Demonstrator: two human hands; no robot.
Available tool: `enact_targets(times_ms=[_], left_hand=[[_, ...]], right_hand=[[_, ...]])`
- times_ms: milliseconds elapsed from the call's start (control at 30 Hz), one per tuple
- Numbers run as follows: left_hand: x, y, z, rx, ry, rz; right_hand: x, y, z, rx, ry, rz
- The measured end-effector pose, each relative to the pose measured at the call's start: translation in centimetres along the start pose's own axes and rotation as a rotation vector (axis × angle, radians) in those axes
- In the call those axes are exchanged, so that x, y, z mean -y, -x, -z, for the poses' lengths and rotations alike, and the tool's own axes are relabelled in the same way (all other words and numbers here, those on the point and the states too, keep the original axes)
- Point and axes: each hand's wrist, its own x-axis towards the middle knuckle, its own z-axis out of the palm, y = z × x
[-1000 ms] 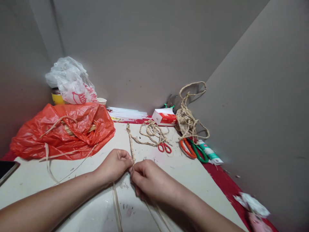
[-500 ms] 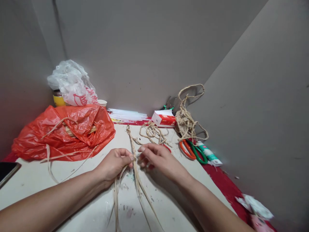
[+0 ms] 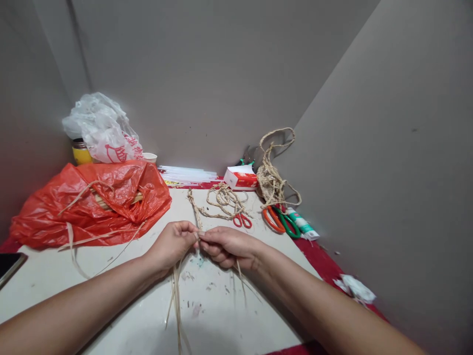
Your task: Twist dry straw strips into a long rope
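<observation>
A braided straw cord (image 3: 195,209) runs from the far part of the white board down to my fingers. My left hand (image 3: 176,246) pinches its lower end, and loose straw strands (image 3: 176,301) hang below that hand. Touching it at the fingertips, my right hand (image 3: 227,246) is closed on more straw strands (image 3: 241,281), whose ends trail out under the palm. The spot where the strands cross is hidden by my fingers. Just beyond lie a coil of braided cord (image 3: 225,199) and small red-handled scissors (image 3: 242,221).
A red plastic bag (image 3: 125,172) with straw fills the left side. At the back are a clear bag (image 3: 103,128), glue sticks (image 3: 188,175) and a small red-white box (image 3: 240,177). Right of these sit a cord bundle (image 3: 273,182), orange and green handles (image 3: 284,222) and a tube (image 3: 303,224).
My right hand has moved in from beside the cord and closed on the strands, meeting my left fingertips. The red scissors have come into fuller view. The camera has turned slightly right.
</observation>
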Motion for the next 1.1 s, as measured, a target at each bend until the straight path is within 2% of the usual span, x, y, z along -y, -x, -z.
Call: enact_targets(times_ms=[133,233,367,500,600,700,800,933,1100], left_hand=[[-0.5,0.2,0.0,0.009,0.000,-0.049],[-0.8,0.4,0.0,0.013,-0.015,-0.024],[-0.9,0.2,0.7,0.067,-0.136,0.075],[-1.3,-0.2,1.4,0.122,-0.183,0.112],[-2.0,-0.1,1.1,0.138,-0.231,0.148],[-2.7,0.3,0.4,0.132,-0.258,0.168],[-3.2,0.9,-0.4,0.085,-0.298,0.172],[-3.6,1.7,-1.2,-0.008,-0.476,0.155],[-3.1,2.5,-2.5,-0.064,-0.625,0.114]], right_hand=[[-0.6,0.1,-0.3,0.103,-0.211,0.001],[-1.7,0.2,-1.0,0.078,-0.333,0.055],[-2.6,0.1,-1.9,-0.039,-0.317,0.177],[-2.4,-0.1,-3.0,-0.249,-0.173,0.207],[-2.3,-0.2,-3.7,-0.362,-0.155,0.250],[-2.3,-0.2,-4.1,-0.415,-0.146,0.267],[-2.4,-0.2,-4.2,-0.414,-0.152,0.285],[-2.5,-0.2,-3.9,-0.372,-0.189,0.300],[-2.6,-0.1,-3.8,-0.330,-0.218,0.306]])
